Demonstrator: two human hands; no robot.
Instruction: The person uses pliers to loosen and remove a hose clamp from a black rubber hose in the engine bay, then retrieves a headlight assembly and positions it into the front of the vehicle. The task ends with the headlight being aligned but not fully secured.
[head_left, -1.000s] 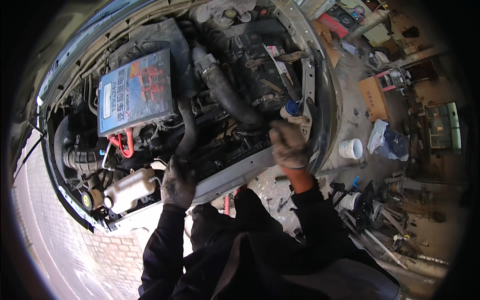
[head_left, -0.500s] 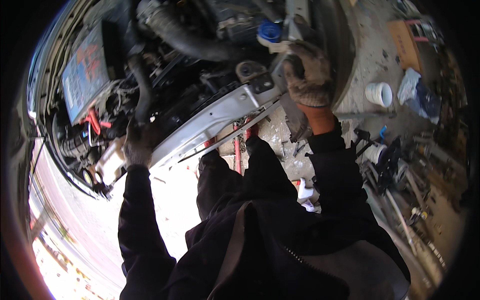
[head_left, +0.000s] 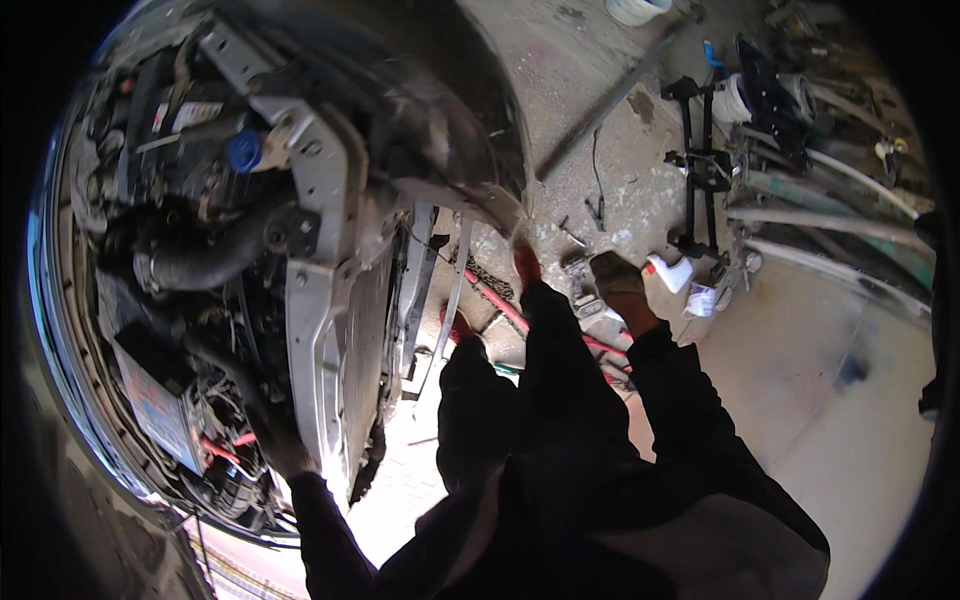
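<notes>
The view is now turned further to the right, and the right hand (head_left: 621, 279) is no longer placed beside the blue cap (head_left: 245, 151); it is seen against the floor (head_left: 555, 80), just left of the white jug (head_left: 672, 273). Its fingers appear curled, but whether something is held cannot be told. The left hand (head_left: 284, 452) is kept in the engine bay, at the near end of the hose (head_left: 237, 371), left of the front beam (head_left: 308, 345); in the shadow, a grip cannot be confirmed. The hands are well apart, so the hose seems to be attended by one hand only.
</notes>
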